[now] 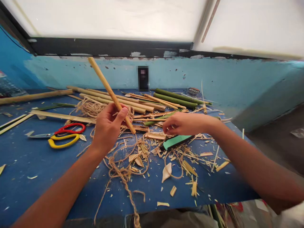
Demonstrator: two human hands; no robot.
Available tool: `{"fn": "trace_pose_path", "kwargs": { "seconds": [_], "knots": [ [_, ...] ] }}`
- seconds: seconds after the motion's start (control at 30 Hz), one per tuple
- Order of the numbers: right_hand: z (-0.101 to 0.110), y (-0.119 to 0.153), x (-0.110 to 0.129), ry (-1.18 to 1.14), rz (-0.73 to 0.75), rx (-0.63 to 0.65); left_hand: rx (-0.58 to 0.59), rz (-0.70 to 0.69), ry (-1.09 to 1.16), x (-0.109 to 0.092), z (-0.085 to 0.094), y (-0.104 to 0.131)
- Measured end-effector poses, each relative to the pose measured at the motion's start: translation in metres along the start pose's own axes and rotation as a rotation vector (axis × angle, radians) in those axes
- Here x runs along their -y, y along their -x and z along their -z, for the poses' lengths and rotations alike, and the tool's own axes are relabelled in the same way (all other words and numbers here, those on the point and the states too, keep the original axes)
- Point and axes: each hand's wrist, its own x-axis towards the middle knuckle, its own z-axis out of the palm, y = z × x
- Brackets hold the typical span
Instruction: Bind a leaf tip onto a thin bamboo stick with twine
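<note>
A slim bamboo stick (108, 87) is held in my left hand (109, 125), closed around its lower part, and it leans up and to the left. My right hand (184, 123) is over the middle of the table with its fingers curled down. What those fingers hold, if anything, is hidden. Just below it lies a green and black object (178, 142), possibly a handle, partly covered by the hand. Loose jute twine (123, 177) trails below my left hand to the front edge, and a tangled bundle of twine (89, 109) lies behind it.
Red and yellow handled scissors (65, 134) rest on the blue table (52, 177) at left. Bamboo poles (133, 103) and green bamboo pieces (177, 98) lie at the back. A dark phone-like object (143, 79) leans on the wall. Shavings (140, 158) litter the middle.
</note>
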Motion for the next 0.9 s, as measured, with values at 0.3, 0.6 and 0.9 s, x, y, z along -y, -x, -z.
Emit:
{"fn": "trace_pose_path", "kwargs": {
  "seconds": [0.3, 0.6, 0.9],
  "knots": [
    [-0.046, 0.028, 0.060, -0.009, 0.261, 0.075, 0.092, 0.129, 0.101, 0.002, -0.014, 0.011],
    [-0.064, 0.028, 0.033, -0.134, 0.133, -0.134, 0.110, 0.088, 0.062, -0.001, -0.012, 0.012],
    [-0.075, 0.012, 0.021, -1.308, -0.166, -0.531, 0.162, 0.038, -0.131, 0.003, -0.013, 0.014]
  ]
}}
